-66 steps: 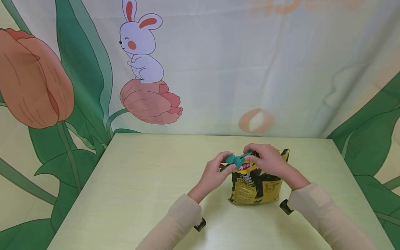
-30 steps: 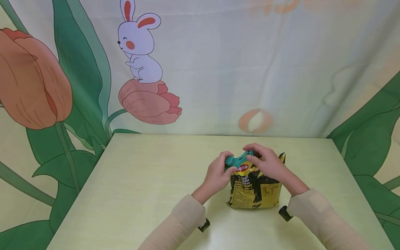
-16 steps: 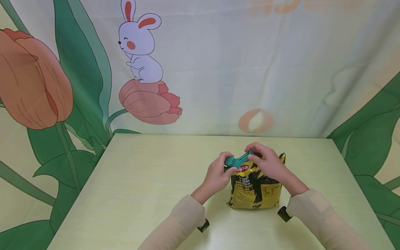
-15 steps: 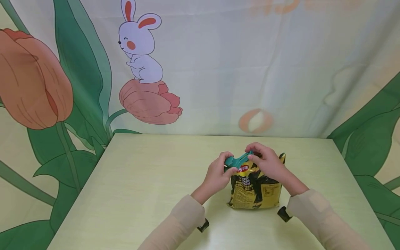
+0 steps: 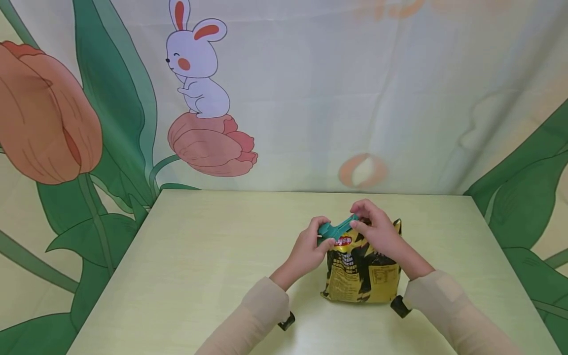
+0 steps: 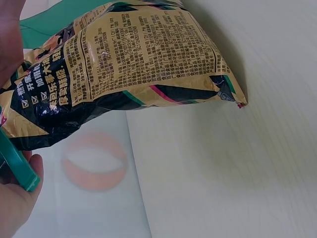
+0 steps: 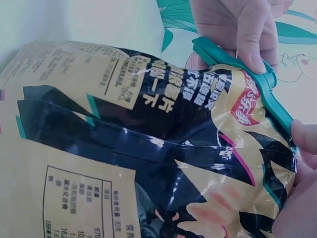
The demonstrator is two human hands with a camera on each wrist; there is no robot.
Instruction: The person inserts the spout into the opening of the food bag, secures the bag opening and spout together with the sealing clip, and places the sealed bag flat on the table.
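Note:
A gold and black chip bag [image 5: 361, 281] stands upright on the table, its printed back towards me. Across its top left corner lies a teal bag clip [image 5: 336, 229]. My left hand [image 5: 309, 246] grips the handle end of the clip, the thumb in front and the fingers behind. With my right hand [image 5: 380, 232] I pinch the bag's top edge at the clip's far end. In the right wrist view the clip [image 7: 271, 101] runs along the bag's top edge, and the right thumb [image 7: 304, 137] touches its tip. Some fingers are hidden behind the bag.
The pale table [image 5: 213, 256] extends on both sides of the bag. Behind its back edge hangs a cloth backdrop [image 5: 301, 108] printed with a rabbit and tulips. A black wrist camera [image 5: 401, 306] sits under the right sleeve, close to the bag's lower right corner.
The clip's arms have come closer together over the bag's top edge. The bag's bottom has shifted slightly towards me. My right hand has moved a little upward; my left hand keeps its grip.

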